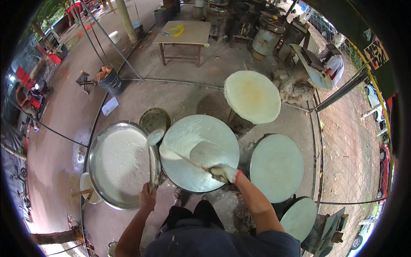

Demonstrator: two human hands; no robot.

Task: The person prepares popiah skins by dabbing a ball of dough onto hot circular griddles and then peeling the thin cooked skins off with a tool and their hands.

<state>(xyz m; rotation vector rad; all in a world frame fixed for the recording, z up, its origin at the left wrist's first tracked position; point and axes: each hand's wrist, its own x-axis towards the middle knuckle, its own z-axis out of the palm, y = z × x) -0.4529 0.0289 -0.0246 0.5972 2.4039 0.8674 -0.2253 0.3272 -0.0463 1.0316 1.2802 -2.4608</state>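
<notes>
My left hand [148, 196], bare, grips the handle of a metal ladle [155, 137], whose bowl is raised over the right rim of a wide metal basin [93, 167] of white batter [122, 160]. In a whitish work glove with a red cuff, my right hand [223, 173] holds a thin spreading tool [183, 156] over the round griddle [221, 135] before me. Pale wet batter covers part of the griddle, and a greyer round patch shows near its middle. Whether the tool touches the surface cannot be told.
Round pale-topped pans [276, 168] stand at right, another [300, 218] lower down. A thick pale round slab [252, 96] is beyond the griddle. An empty-looking dark pot [155, 119] sits behind the basin. Farther off are a table [183, 35], a bucket [110, 83] and a person [24, 102] at far left.
</notes>
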